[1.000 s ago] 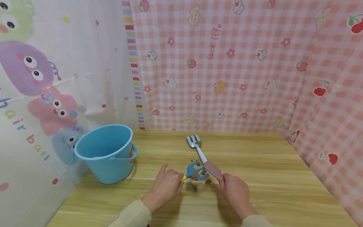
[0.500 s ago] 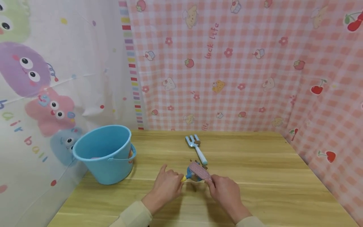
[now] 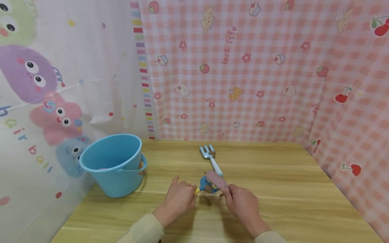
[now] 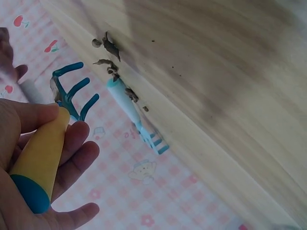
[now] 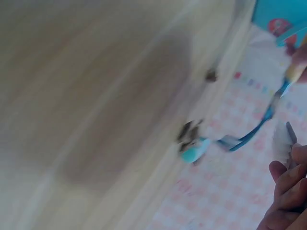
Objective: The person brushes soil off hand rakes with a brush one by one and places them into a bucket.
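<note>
My left hand (image 3: 179, 197) holds a small toy rake by its yellow handle (image 4: 44, 152). Its blue head (image 3: 203, 184) carries a brown smear or clump and is raised off the table in the left wrist view. In my right hand (image 3: 243, 204) is a pink-backed brush (image 3: 217, 180), whose pale bristles (image 5: 280, 141) face the rake's prongs. From above, the brush hides part of the rake head; whether they touch, I cannot tell. Brown crumbs (image 4: 111, 47) lie on the wooden table below. Just beyond lies a light blue toy fork (image 3: 216, 166) with a brown bit on its prongs.
A light blue bucket (image 3: 121, 182) stands at the left, with something pink just visible inside. The wooden table (image 3: 288, 195) runs back to a pink checked cloth (image 3: 264, 108). A white cartoon-printed sheet (image 3: 100, 101) hangs on the left.
My right hand has moved the brush left, from beside the fork's handle to over the blue rake head, then shifted it slightly. My left hand and the rake have stayed almost still.
</note>
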Demonstrator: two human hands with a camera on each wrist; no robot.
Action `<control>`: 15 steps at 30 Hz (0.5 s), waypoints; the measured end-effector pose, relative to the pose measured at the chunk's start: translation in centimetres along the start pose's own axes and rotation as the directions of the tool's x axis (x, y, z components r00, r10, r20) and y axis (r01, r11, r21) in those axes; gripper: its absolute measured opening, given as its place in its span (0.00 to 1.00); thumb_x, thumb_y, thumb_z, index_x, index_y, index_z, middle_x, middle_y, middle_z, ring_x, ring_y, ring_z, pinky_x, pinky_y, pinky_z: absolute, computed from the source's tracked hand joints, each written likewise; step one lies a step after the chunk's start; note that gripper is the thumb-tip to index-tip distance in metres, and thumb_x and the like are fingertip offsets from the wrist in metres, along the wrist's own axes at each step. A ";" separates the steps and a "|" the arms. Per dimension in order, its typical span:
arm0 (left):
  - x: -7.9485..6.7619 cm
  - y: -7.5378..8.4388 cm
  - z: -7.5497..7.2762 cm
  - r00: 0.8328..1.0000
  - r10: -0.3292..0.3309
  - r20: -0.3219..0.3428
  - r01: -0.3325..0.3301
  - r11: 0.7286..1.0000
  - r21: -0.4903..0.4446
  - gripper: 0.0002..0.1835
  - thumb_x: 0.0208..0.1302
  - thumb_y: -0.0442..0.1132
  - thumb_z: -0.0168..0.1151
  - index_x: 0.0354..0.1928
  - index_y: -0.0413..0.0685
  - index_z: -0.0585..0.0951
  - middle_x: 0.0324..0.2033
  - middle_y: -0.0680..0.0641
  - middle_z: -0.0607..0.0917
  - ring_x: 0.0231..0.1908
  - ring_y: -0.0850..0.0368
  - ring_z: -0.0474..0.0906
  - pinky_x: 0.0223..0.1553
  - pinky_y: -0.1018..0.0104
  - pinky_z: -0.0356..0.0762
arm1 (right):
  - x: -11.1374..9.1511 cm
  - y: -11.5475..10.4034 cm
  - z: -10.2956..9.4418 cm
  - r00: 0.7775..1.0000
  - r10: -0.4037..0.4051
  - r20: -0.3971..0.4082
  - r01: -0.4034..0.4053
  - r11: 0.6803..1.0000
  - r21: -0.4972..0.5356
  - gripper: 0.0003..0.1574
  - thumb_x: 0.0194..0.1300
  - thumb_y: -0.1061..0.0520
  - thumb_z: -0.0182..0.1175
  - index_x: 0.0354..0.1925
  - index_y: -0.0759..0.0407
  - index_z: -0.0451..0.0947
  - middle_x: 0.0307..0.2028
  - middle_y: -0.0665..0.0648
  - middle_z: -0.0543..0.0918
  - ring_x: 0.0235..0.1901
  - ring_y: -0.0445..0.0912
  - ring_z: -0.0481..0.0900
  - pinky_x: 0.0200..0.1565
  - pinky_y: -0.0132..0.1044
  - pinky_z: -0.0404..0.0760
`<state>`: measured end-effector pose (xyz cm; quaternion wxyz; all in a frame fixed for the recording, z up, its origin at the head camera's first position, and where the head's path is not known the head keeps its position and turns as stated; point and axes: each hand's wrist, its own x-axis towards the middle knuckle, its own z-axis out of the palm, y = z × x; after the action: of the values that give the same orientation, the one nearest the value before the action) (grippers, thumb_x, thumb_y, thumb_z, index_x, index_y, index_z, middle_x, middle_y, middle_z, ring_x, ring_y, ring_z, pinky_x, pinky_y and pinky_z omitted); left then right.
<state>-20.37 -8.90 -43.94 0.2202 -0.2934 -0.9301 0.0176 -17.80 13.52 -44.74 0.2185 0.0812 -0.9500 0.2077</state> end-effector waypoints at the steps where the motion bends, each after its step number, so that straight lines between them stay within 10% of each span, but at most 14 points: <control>1: 0.1 0.0 0.0 1.000 -0.005 -0.003 0.005 1.000 -0.002 0.08 0.58 0.44 0.68 0.26 0.51 0.80 0.21 0.54 0.83 0.28 0.54 0.82 0.54 0.40 0.72 | 0.0 -0.4 0.0 1.000 -0.018 -0.002 0.019 1.000 0.010 0.11 0.66 0.48 0.65 0.30 0.54 0.82 0.19 0.49 0.78 0.17 0.44 0.73 0.18 0.42 0.70; 15: 0.5 -0.1 -0.2 0.999 -0.046 -0.007 0.046 0.999 0.000 0.08 0.58 0.44 0.68 0.28 0.51 0.80 0.20 0.53 0.81 0.25 0.55 0.80 0.54 0.40 0.72 | 0.4 -1.1 0.9 1.000 -0.013 -0.015 0.013 1.000 -0.007 0.14 0.65 0.49 0.65 0.24 0.51 0.79 0.16 0.48 0.75 0.16 0.44 0.69 0.18 0.42 0.68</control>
<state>-20.66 -8.71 -43.59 0.2240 -0.2719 -0.9358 0.0116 -18.19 12.18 -44.91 0.2273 0.0851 -0.9485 0.2036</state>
